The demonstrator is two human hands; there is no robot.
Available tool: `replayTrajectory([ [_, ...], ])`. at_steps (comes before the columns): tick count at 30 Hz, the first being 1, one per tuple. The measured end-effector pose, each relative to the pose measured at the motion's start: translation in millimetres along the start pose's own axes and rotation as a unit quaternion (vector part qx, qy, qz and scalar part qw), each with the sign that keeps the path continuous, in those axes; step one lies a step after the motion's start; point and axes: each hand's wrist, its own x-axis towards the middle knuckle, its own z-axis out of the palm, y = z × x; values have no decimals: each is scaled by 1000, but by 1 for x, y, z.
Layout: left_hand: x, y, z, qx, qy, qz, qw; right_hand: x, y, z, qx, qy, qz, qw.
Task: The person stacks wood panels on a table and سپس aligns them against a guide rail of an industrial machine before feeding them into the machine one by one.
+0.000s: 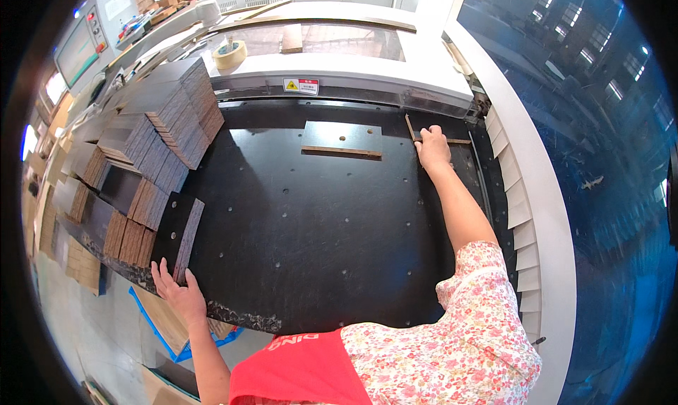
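Observation:
At the far right of the black worktop (pixel 339 214), my right hand (pixel 433 148) is closed over the near left corner of a dark board (pixel 441 122) with pale brown edges. Part of that board is hidden behind my fingers. My left hand (pixel 182 298) is open, fingers spread, at the near end of another dark board (pixel 176 225) with two holes, which lies at the worktop's left side. Its fingertips reach that board's end; whether they press on it I cannot tell. A grey board (pixel 332 134) with two holes lies flat at the back middle.
Stacks of cut boards (pixel 169 108) rise along the left side. Behind the worktop, a white machine beam (pixel 339 69) carries a tape roll (pixel 230 54). A pleated white cover (pixel 521 228) borders the right. Below left stands a blue-edged crate (pixel 159 327).

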Motion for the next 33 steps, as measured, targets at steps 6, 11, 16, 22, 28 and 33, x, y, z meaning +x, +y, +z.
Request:
replayTrajectory([
  [6, 0, -11, 5, 18, 6, 19, 1000, 39, 24, 29, 10, 2, 118, 993],
  [11, -1, -15, 4, 29, 4, 23, 999, 56, 66, 36, 36, -4, 144, 989],
  [16, -1, -9, 3, 38, -3, 18, 999, 64, 94, 33, 120, 26, 247, 961],
  [22, 0, -13, 2, 54, -9, 13, 998, 49, 66, 18, -19, -60, 186, 981],
  [28, 2, -12, 9, 45, 0, 26, 999, 53, 21, -7, -38, -156, 286, 945],
  [33, 0, -20, 3, 58, 19, 34, 998, 60, 18, -7, -54, -105, 284, 952],
])
